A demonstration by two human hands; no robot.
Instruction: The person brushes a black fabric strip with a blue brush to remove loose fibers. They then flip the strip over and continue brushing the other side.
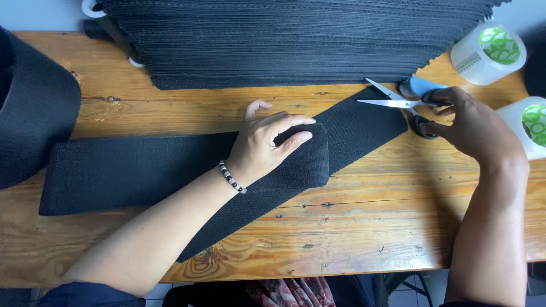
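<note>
A wide black elastic band [131, 170] lies folded across the wooden table [352, 227]. My left hand [267, 142] rests flat on the fold of the band and presses it down. A beaded bracelet circles that wrist. My right hand [475, 125] grips the handles of a pair of scissors [398, 99] with blue handles. Their blades stand open just past the band's far end [369, 119], at the upper right.
A tall stack of cut black band pieces [296, 40] fills the back of the table. A large black roll [31, 108] sits at the left. Two rolls of clear tape [489, 54] [529, 125] stand at the right edge.
</note>
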